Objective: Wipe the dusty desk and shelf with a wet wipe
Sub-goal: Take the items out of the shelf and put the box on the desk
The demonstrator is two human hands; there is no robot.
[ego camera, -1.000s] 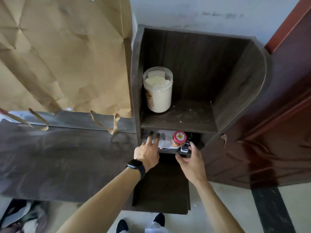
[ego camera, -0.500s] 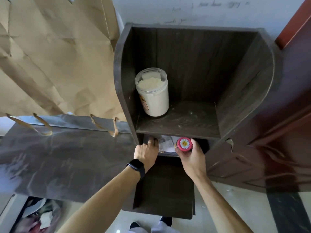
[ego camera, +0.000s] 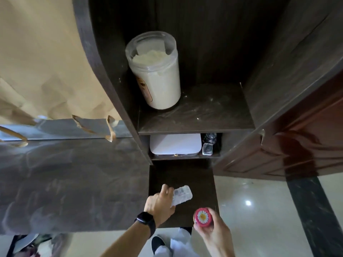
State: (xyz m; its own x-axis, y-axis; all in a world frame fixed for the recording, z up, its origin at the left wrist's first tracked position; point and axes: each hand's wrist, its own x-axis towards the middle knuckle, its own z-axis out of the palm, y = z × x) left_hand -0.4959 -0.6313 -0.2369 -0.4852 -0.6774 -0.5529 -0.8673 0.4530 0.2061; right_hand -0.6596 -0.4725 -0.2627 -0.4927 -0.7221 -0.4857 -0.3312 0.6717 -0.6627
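Observation:
The dark wooden desk [ego camera: 74,182] stretches to the left, dusty and smeared. A dark shelf unit [ego camera: 194,115] stands at its right end, its upper board streaked with dust. My left hand [ego camera: 160,203] holds a small clear blister pack [ego camera: 181,194] over the low front board [ego camera: 185,175]. My right hand [ego camera: 213,230] grips a small jar with a red daisy lid [ego camera: 202,217] near that board's front right corner. No wet wipe is in view.
A plastic tub of pale powder [ego camera: 156,71] stands on the upper shelf. In the lower compartment lie a white flat box [ego camera: 175,145] and small items [ego camera: 208,145]. Brown paper [ego camera: 46,62] hangs over the desk's back. A red-brown door [ego camera: 306,136] is on the right.
Both hands have pulled back out of the lower compartment toward me, the left bringing the blister pack, the right bringing the red-lidded jar. The camera has moved closer to the shelf.

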